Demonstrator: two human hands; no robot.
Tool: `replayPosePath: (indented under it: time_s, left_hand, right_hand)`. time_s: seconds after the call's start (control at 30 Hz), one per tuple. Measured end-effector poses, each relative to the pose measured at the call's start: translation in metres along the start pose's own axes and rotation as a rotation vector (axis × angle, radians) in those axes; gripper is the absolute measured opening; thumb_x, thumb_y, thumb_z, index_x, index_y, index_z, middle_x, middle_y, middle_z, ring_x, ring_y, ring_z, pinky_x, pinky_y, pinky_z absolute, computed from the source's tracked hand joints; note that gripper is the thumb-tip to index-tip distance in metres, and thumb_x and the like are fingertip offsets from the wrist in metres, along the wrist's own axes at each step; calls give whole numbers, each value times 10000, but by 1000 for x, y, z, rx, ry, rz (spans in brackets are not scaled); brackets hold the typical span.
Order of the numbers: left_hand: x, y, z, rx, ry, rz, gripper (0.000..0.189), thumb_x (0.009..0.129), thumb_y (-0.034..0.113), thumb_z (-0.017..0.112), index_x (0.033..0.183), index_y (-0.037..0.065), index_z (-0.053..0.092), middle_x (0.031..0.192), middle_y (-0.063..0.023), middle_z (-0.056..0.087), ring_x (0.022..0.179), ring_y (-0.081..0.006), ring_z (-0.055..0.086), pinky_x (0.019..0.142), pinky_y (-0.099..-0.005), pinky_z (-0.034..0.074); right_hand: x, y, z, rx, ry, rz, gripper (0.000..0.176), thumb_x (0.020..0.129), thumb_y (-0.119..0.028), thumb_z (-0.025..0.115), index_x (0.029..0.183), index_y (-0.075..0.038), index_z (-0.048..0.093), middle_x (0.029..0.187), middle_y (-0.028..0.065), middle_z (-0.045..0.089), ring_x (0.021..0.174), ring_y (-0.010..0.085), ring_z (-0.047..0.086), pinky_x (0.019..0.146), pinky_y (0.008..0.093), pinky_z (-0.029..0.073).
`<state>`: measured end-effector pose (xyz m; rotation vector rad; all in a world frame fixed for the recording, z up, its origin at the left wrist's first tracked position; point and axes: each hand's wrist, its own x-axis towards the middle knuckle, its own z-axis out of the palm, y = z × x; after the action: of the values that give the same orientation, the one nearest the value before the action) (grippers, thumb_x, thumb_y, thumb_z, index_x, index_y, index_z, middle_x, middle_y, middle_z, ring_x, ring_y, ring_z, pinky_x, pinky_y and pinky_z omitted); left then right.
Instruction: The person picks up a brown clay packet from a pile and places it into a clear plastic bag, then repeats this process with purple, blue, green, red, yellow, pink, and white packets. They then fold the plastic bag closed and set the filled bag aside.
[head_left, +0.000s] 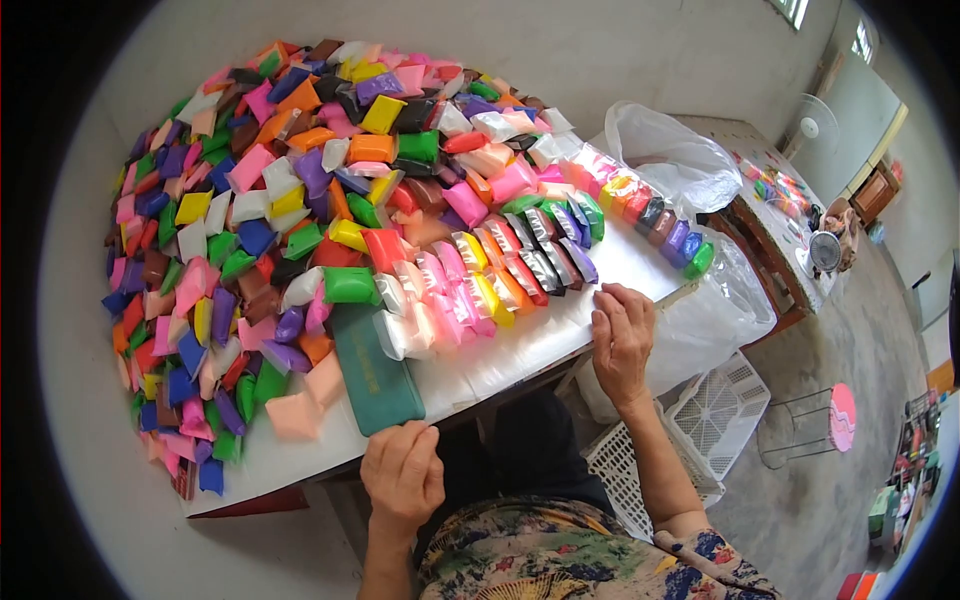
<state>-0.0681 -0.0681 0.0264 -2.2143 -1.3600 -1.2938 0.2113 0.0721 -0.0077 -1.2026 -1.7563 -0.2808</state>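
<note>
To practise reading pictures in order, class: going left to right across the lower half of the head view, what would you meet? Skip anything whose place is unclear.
Lowest blue packet → peach packet → left hand → right hand → pink-topped stool.

Packets (371,148): well over a hundred in the heap, too jumbled to count exactly. Lined-up rows: I get two at the front (488,285) and one at the right end (660,227), its far part washed out. Hands: two, one left hand (403,475), one right hand (622,340). Green case (375,372): one. Desks: two, near (480,380) and far (715,128). Fans: two, tall (818,121) and short (825,250). Clear bags: at least two (672,155). Crates (722,412): at least two. Pink-topped stool (843,418): one.
</note>
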Motion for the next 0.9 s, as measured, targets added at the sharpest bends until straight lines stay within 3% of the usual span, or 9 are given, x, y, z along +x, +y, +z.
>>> replayPosePath:
  time_s: [0.23,0.57,0.9]
  left_hand:
    - [11,-8,-21,44,82,-74,227,827,-107,616,1031,-19,659,971,-160,669,853,-325,623,776,-409,503]
    - [7,-26,-37,125,149,-129,191,874,-115,585,1032,-33,656,979,-146,665,908,-309,612,828,-394,489]
    - [8,-35,-38,171,153,-141,208,838,-116,594,1026,-46,648,977,-162,656,895,-342,607,809,-428,483]
  right_hand:
    - [-11,4,1,-13,-28,-55,303,923,-144,584,1164,29,650,1230,143,613,1188,352,534,1033,469,408]
    - [-16,2,2,-14,-14,-35,354,922,-159,591,1219,27,639,1261,150,595,1226,359,517,1058,464,402]
    - [-16,1,0,-7,-23,-23,372,909,-146,597,1235,30,625,1259,148,588,1230,355,510,1057,462,402]
